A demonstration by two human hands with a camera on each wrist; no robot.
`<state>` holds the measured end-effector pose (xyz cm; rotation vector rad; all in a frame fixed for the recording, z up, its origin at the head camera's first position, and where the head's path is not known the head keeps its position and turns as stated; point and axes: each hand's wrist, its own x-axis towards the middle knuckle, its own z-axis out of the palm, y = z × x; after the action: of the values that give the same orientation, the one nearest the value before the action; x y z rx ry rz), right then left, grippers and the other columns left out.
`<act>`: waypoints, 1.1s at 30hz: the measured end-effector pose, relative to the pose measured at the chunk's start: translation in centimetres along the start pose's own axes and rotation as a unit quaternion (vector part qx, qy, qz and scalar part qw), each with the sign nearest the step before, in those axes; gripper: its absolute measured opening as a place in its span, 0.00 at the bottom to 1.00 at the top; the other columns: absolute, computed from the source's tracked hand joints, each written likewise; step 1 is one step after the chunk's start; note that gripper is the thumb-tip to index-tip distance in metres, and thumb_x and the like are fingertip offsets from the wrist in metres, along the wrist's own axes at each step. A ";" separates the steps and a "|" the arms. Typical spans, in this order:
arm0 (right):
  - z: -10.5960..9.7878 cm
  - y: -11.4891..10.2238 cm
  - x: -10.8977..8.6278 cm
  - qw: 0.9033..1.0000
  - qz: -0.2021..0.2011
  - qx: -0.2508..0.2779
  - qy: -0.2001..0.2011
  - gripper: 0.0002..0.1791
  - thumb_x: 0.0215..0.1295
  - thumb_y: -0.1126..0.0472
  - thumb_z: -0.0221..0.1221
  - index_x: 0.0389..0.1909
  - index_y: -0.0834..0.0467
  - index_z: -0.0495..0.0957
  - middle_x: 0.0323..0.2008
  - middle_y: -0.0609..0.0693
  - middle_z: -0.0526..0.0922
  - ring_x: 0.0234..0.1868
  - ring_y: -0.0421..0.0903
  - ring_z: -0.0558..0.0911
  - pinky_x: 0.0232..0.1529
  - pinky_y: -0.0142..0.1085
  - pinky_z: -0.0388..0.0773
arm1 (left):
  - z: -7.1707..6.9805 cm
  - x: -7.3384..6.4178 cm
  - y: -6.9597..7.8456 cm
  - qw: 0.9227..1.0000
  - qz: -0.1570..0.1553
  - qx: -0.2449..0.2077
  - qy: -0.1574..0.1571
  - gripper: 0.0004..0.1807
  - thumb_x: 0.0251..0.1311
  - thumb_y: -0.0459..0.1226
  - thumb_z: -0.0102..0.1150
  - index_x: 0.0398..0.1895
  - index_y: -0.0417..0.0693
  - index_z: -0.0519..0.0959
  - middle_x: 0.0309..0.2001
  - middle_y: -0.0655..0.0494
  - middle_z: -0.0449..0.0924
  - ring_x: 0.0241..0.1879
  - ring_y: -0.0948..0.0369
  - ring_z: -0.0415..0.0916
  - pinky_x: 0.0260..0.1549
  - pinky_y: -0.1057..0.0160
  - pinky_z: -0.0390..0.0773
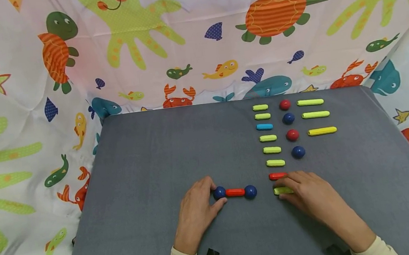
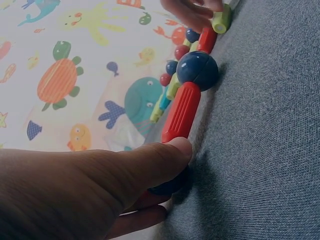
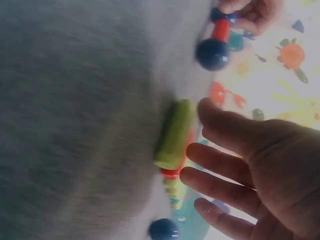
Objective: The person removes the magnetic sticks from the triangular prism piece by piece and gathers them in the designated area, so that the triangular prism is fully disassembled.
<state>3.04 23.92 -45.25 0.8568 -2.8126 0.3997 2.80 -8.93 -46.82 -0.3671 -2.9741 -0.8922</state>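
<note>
A red rod [image 1: 235,192] lies between two dark blue balls, one at each end, forming a dumbbell shape on the grey table. My left hand [image 1: 196,211] holds the left blue ball [image 1: 219,192] between thumb and fingers. The other blue ball [image 2: 198,70] is at the far end of the rod. Over the near end of a column of short rods is my right hand [image 1: 309,193], its fingers spread and apart from a short yellow-green rod [image 3: 176,134] in the right wrist view. Just beyond that rod lies a loose red rod [image 1: 277,176], partly hidden by the fingers.
Several short yellow-green rods [image 1: 272,150] and a light blue rod [image 1: 264,127] continue the column. Beside them stand red balls [image 1: 292,135] and blue balls [image 1: 298,152], then longer yellow rods [image 1: 322,131]. A cloth with sea animals [image 1: 196,60] hangs behind the table [image 1: 136,161].
</note>
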 end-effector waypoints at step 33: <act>3.3 -6.2 5.9 0.996 -0.068 -0.016 -0.047 0.16 0.63 0.54 0.77 0.49 0.52 0.85 0.44 0.47 0.86 0.43 0.45 0.85 0.48 0.41 0.85 | -0.1 0.1 -0.2 1.000 0.013 0.013 0.000 0.23 0.54 0.50 0.83 0.39 0.53 0.77 0.31 0.60 0.76 0.24 0.66 0.63 0.25 0.65 0.68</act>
<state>1.45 14.88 -45.68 1.0790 -2.8150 0.2994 2.64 -9.07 -46.85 -0.4039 -2.9704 -0.8505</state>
